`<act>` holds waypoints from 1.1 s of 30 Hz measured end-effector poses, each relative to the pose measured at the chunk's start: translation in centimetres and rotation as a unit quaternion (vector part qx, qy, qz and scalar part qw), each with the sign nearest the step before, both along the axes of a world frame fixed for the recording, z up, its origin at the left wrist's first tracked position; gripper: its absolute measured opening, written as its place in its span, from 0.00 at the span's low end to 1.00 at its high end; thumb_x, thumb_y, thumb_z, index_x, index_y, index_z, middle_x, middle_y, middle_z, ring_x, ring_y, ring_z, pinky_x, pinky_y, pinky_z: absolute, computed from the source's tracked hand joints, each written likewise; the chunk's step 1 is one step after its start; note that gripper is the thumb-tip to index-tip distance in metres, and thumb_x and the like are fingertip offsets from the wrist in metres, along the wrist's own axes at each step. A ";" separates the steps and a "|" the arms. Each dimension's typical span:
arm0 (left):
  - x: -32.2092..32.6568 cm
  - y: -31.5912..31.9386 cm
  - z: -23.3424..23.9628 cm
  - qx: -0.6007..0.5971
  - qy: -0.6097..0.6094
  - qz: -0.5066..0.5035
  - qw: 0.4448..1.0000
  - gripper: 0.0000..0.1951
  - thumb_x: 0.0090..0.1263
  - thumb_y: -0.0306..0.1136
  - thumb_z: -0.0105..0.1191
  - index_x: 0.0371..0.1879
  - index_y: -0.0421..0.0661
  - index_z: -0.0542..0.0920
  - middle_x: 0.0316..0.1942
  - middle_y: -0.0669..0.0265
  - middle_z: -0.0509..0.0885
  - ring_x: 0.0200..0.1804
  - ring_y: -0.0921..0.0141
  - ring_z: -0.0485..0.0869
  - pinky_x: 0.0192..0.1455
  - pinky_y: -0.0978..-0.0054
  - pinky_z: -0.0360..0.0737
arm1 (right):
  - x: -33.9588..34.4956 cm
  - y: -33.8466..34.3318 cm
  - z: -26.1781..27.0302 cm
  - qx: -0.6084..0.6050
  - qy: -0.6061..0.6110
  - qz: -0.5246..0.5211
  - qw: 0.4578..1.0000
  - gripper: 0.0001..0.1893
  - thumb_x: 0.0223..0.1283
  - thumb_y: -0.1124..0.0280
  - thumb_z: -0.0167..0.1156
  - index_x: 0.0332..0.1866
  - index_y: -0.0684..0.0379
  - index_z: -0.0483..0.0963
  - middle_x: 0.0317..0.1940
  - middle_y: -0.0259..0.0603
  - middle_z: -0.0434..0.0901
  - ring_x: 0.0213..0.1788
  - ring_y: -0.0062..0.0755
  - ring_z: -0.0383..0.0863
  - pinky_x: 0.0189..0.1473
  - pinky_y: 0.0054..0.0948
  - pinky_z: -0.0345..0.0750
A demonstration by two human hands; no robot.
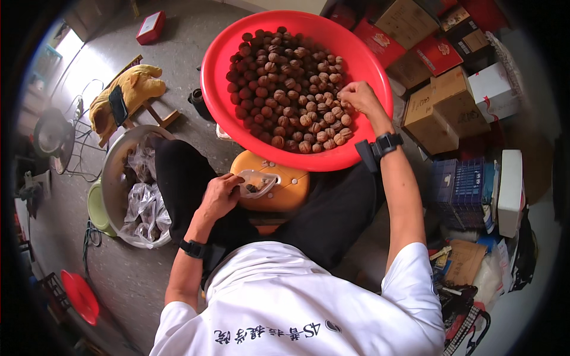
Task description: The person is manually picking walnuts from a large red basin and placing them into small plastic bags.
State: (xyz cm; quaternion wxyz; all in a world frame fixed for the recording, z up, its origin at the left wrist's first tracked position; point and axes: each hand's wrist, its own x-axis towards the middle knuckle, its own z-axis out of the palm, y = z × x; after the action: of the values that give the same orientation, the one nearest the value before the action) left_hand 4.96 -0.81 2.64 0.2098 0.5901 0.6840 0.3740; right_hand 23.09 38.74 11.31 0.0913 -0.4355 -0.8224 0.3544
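Note:
A wide red plastic basin (291, 162) holds a large heap of walnuts (289, 91). At the heap's right edge, my right hand (360, 97) reaches in with thumb and fingers drawn together, touching or close to the walnuts. Whether a nut is between the fingertips cannot be told. My left hand (222, 194) grips the left rim of a small clear plastic container (267, 181). Small dark and pale pieces lie in that container. Under it is an orange stool top (291, 191), partly covered by the basin.
Left of my knee stands a large pale basin (109, 187) with clear plastic bags (147, 209). Beyond it are a yellow plush cushion (133, 91) and an electric fan (52, 133). Cardboard boxes (441, 111) and a blue plastic crate (463, 182) line the right side.

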 end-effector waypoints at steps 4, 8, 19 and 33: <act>0.0 0.7 -0.2 0.010 -0.023 0.002 1.000 0.11 0.53 0.18 0.53 0.35 0.40 0.81 0.30 0.54 0.81 0.33 0.51 0.82 0.34 0.61 0.80 | 0.4 4.8 -5.2 -0.072 -0.131 -0.023 0.989 0.12 0.52 0.70 0.67 0.20 0.65 0.76 0.14 0.37 0.75 0.17 0.23 0.74 0.19 0.26 0.68; -0.2 0.4 -0.8 0.034 -0.033 0.003 0.999 0.10 0.53 0.19 0.53 0.36 0.40 0.80 0.29 0.54 0.81 0.32 0.51 0.81 0.33 0.61 0.79 | -2.1 2.1 -4.8 0.036 -0.339 -0.021 0.940 0.23 0.49 0.71 0.65 0.56 0.57 0.78 0.50 0.53 0.81 0.52 0.46 0.83 0.49 0.38 0.81; -0.1 0.7 -1.1 0.050 -0.038 0.000 0.998 0.13 0.55 0.19 0.52 0.41 0.40 0.80 0.28 0.52 0.80 0.32 0.50 0.81 0.34 0.58 0.78 | -0.9 -0.3 -3.0 0.038 -0.236 -0.044 0.970 0.11 0.43 0.72 0.68 0.30 0.70 0.78 0.23 0.48 0.82 0.23 0.36 0.84 0.25 0.36 0.80; 0.3 0.3 -0.3 0.059 -0.037 0.010 0.997 0.22 0.51 0.20 0.54 0.50 0.39 0.79 0.28 0.51 0.81 0.32 0.52 0.82 0.35 0.59 0.78 | -3.9 -20.6 5.5 0.056 0.258 0.335 0.904 0.10 0.53 0.78 0.65 0.42 0.60 0.79 0.33 0.28 0.79 0.29 0.09 0.73 0.31 0.14 0.72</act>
State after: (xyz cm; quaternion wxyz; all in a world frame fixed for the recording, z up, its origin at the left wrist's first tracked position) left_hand 5.23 -0.54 2.33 0.1961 0.5805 0.6581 0.4376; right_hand 19.16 18.15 16.78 0.2007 -0.0219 -0.8858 0.4179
